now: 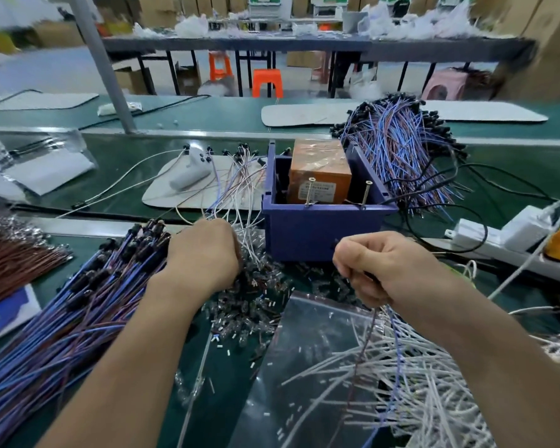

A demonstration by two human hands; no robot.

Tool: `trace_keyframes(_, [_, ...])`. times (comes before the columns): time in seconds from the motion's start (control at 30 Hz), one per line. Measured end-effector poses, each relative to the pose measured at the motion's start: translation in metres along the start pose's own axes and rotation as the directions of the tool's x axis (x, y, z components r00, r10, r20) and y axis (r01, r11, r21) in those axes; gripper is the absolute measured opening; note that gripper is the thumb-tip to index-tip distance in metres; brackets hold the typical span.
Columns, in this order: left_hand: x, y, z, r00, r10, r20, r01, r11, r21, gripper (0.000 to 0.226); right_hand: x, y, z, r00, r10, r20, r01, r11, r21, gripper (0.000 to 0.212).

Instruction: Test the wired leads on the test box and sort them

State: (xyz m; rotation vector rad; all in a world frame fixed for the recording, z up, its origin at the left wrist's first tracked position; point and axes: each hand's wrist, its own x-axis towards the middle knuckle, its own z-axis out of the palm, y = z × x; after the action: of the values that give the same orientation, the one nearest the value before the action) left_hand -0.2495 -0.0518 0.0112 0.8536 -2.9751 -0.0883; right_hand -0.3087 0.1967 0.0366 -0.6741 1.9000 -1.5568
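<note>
Green tabletop (pixel 207 114), white power strip (pixel 527 257) at right, clear plastic bag (pixel 304 367) in foreground, grey post (pixel 104 66), orange stool (pixel 267 82) and cardboard boxes (pixel 556 43) beyond.

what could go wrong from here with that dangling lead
1. The blue-and-brown lead pinched in the right hand hangs into the white wire pile. It may snag there when lifted toward the blue test box.
2. The left hand sits among loose clear parts, and some could scatter.
</note>
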Motion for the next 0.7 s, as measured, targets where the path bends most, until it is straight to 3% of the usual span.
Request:
trace_keyframes(0.27, [-0.002, -0.002, -0.002, 0.999, -0.013, -0.052, 0.015, 0.999, 0.039, 0.01, 0.0, 0.001, -0.002, 1.0, -0.015, 0.023, 0.014, 1.0, 0.024, 0.042])
trace_keyframes(0.4, [-0.008, -0.007, -0.024, 0.999, -0.026, -0.038, 0.021, 0.992, -0.123, 0.015, 0.001, 0.003, -0.007, 0.998, -0.052, 0.039, 0.049, 0.996, 0.074, 0.036])
trace_keyframes(0.47, [-0.012, -0.01, -0.044, 1.0, -0.012, -0.028, 0.003, 0.953, -0.302, 0.019, 0.001, 0.003, -0.009, 0.993, -0.086, 0.08, 0.078, 0.992, 0.099, 0.028])
trace_keyframes(0.53, [-0.02, -0.008, -0.065, 0.997, 0.072, -0.037, -0.079, 0.799, -0.596, 0.013, 0.0, 0.004, -0.012, 0.984, -0.115, 0.134, 0.1, 0.988, 0.117, 0.022])
trace_keyframes(0.6, [-0.036, 0.002, -0.086, 0.968, 0.248, -0.047, -0.176, 0.53, -0.829, 0.018, -0.001, 0.007, -0.014, 0.973, -0.147, 0.176, 0.122, 0.982, 0.145, 0.013])
trace_keyframes(0.63, [-0.044, 0.009, -0.093, 0.939, 0.338, -0.061, -0.212, 0.43, -0.878, 0.022, -0.001, 0.008, -0.015, 0.967, -0.167, 0.192, 0.135, 0.977, 0.166, 0.009])
trace_keyframes(0.7, [-0.055, 0.022, -0.1, 0.889, 0.449, -0.093, -0.262, 0.331, -0.906, 0.03, -0.002, 0.009, -0.016, 0.954, -0.204, 0.219, 0.16, 0.966, 0.204, 0.007])
